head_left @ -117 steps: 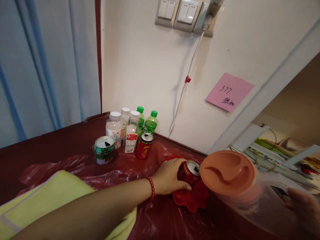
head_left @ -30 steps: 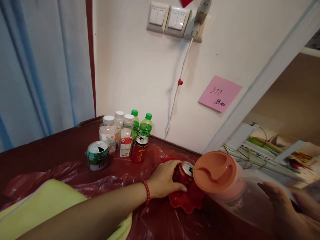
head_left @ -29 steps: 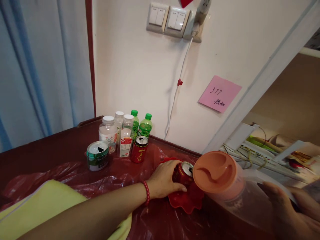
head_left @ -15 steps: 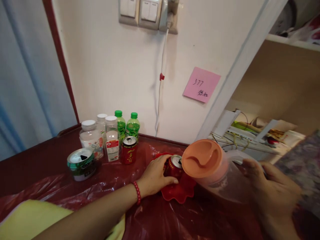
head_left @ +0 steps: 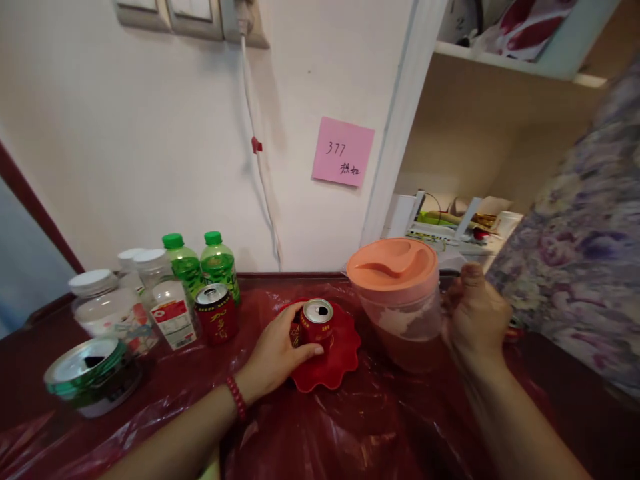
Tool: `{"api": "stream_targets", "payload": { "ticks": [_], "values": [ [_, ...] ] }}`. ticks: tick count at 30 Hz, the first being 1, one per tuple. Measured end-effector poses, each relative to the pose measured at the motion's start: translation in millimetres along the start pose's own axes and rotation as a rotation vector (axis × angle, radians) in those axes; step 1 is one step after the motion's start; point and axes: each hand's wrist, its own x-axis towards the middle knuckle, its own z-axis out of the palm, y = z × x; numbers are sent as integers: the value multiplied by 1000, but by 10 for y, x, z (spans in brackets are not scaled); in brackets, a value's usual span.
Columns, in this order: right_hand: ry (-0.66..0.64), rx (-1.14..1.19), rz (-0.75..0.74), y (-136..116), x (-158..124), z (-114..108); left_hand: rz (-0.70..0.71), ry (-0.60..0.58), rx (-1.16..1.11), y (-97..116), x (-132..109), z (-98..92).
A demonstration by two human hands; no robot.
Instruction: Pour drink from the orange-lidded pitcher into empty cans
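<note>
My left hand [head_left: 280, 343], with a red bead bracelet at the wrist, is wrapped round a red drink can [head_left: 320, 333]. The can stands upright on a red scalloped dish [head_left: 345, 357], its opening facing up. To the right, my right hand [head_left: 477, 320] grips the handle of a clear plastic pitcher [head_left: 400, 327] with an orange lid [head_left: 395, 270]. The pitcher is close to upright, apart from the can; a brownish tone shows in its lower part. My fingers hide most of the handle.
At left stand another red can [head_left: 217, 317], a green can [head_left: 93, 377], white-capped jars [head_left: 115, 313] and two green-capped bottles [head_left: 220, 267]. Red plastic sheeting [head_left: 310, 433] covers the table. A floral curtain or cloth [head_left: 570, 233] hangs at right, near open shelves.
The pitcher, tilted with its lid against the can before, has swung upright and away to the right. My left hand stays on the can. The camera view has turned right.
</note>
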Motion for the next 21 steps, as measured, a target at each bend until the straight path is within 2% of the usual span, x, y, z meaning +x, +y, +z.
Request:
{"api": "stream_targets", "payload": {
  "ticks": [3, 10, 21],
  "values": [
    [72, 122, 57, 37, 34, 19, -2, -4, 9, 18, 1, -14],
    [156, 222, 138, 150, 47, 36, -49, -47, 16, 112, 19, -53],
    [196, 295, 247, 308, -27, 81, -43, 12, -37, 129, 66, -97]
  ]
}}
